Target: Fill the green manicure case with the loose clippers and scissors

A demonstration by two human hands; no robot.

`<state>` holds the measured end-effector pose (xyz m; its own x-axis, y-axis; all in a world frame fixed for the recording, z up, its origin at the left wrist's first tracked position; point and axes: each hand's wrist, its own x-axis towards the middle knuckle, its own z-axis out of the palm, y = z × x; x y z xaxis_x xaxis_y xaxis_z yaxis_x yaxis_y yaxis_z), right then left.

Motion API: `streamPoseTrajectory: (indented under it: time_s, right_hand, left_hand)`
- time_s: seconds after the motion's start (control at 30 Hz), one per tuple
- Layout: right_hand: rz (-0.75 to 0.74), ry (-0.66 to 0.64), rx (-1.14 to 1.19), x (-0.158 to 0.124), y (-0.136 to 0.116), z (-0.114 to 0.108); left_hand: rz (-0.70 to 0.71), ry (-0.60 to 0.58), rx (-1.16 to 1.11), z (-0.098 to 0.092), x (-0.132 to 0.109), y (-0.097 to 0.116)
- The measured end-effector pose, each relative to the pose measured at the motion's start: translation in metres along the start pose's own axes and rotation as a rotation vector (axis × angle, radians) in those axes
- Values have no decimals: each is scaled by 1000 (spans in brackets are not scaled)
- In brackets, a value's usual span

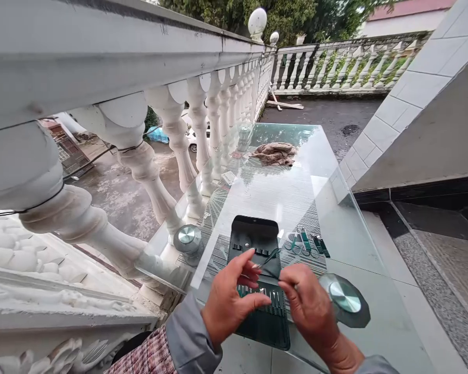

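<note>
An open black manicure case (256, 239) lies on the glass table (296, 192) right in front of me, with several slim steel tools in its lower half. My left hand (228, 298) hovers over the case, fingers pinched on a thin dark metal tool (270, 257). My right hand (310, 306) is beside it, fingers closed on the other end of the same tool. Small scissors and nail clippers (308, 244) lie loose on the glass to the right of the case.
A white balustrade (171, 130) runs along the table's left side. A crumpled brown cloth (275, 154) lies at the far end. Round metal table fittings sit at the near left (187, 237) and near right (345, 297). A tiled wall (421, 104) rises on the right.
</note>
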<state>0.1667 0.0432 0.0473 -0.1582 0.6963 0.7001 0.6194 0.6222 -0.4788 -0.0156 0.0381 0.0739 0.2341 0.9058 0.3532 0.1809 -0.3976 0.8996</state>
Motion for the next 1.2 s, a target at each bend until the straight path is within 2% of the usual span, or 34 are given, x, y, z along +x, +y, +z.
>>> streamPoseTrajectory:
  time_s: [0.1, 0.2, 0.47, 0.53, 0.67, 0.8, 0.93, 1.1, 1.2]
  right_hand:
    - [-49, -89, 97, 0, -12, 13]
    - [-54, -137, 135, -2, -10, 17]
    - [-76, -22, -35, -6, 0, 18]
    - [-43, -62, -32, -5, 1, 19]
    - [27, -114, -35, -1, 5, 19]
    - [77, -132, -18, 3, 9, 16]
    - [93, -86, 5, 5, 7, 11]
    - [13, -97, -10, 1, -2, 5]
    - [-17, -52, -82, -2, -4, 1]
  left_hand:
    - [-11, 6, -98, 1, 9, -6]
    - [40, 47, -97, 2, 11, -14]
    - [-36, -15, -189, 2, 17, -30]
    - [-93, -34, -239, 3, 20, -32]
    - [-333, -62, -404, 7, 25, -32]
    - [-470, -29, -473, 12, 32, -30]
    - [-529, -40, -527, 15, 36, -24]
    - [-596, -57, -612, 18, 36, -20]
    - [-615, -96, -565, 21, 34, -22]
